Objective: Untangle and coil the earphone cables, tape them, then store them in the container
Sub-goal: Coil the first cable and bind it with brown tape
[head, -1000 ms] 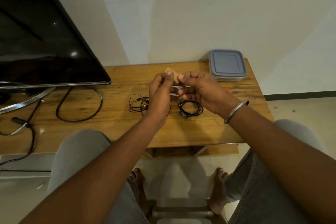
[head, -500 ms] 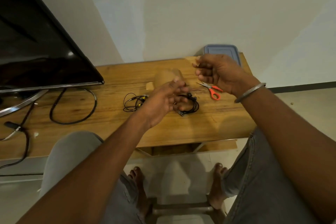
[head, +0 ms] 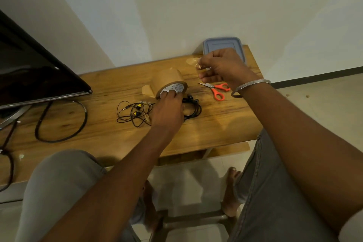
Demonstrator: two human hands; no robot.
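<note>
- While the right hand [head: 222, 65] pinches a short tape strip [head: 193, 62] between thumb and fingertips, up near the container [head: 223, 44], the left hand [head: 167, 112] has its fingertips curled on the near face of the roll [head: 169, 82], holding it on the desk [head: 225, 124].
- I can't tell whether the strip is still joined to the roll or already free, since it's clear-ish and small.
- The black coil [head: 193, 109] lies on the desk touching the left hand, partly under it. The loose set [head: 133, 112] with yellow buds sits just left of that hand, and it's a mess with no tape on it that I can see.
- The container has its lid on at the back corner with nothing stored yet, so I'd guess we're somewhere in the middle of the job.
- Tips for this bit:
  - Keep the strip taut and off your other fingers so it doesn't fold onto itself.
  - Pin the roll firmly.
  - If it needs cutting, the scissors [head: 218, 89] are right under the right wrist.
  - Wrap the strip around one spot of the coil, sticky side in, and don't trap the buds.
- Changes from a second ago:
  - Both hands were bunched together above the cables, pinching something between them. Now they're well apart.
  - The right hand has gone up and back toward the container.
  - The scissors, mostly hidden then, are in plain view.
  - The roll, barely showing behind the fingers before, is out in the open.
  - The view has also tipped a bit.
</note>
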